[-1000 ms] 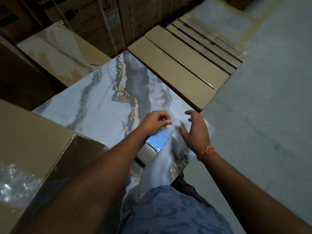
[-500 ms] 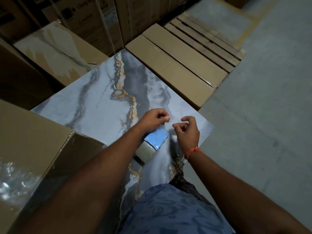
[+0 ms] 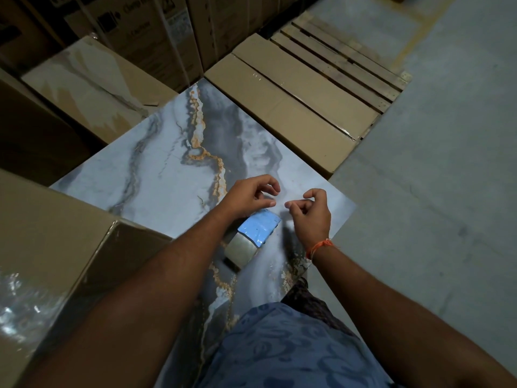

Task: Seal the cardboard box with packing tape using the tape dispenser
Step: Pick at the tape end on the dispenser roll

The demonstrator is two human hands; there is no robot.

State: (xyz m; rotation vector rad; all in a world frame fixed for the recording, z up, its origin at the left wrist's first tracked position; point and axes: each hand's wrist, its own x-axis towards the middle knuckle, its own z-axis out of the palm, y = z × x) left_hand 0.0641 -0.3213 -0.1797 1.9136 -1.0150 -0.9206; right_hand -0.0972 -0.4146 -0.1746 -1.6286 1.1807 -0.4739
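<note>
Right hand [image 3: 310, 217] drawn nearer; blue-topped tape dispenser [image 3: 253, 238] with clear roll.

Bare forearms, no sleeves visible. Orange thread band [image 3: 319, 247] tied around right wrist. Blue garment [image 3: 293, 348] with darker swirl pattern at bottom; dark patterned fabric [image 3: 310, 299] beside it.

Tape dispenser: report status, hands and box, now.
Left hand and right hand pinched above tape dispenser, contents not visible. Dispenser lies on marble slab. Cardboard box at left, untouched. Nothing blocking.
</note>
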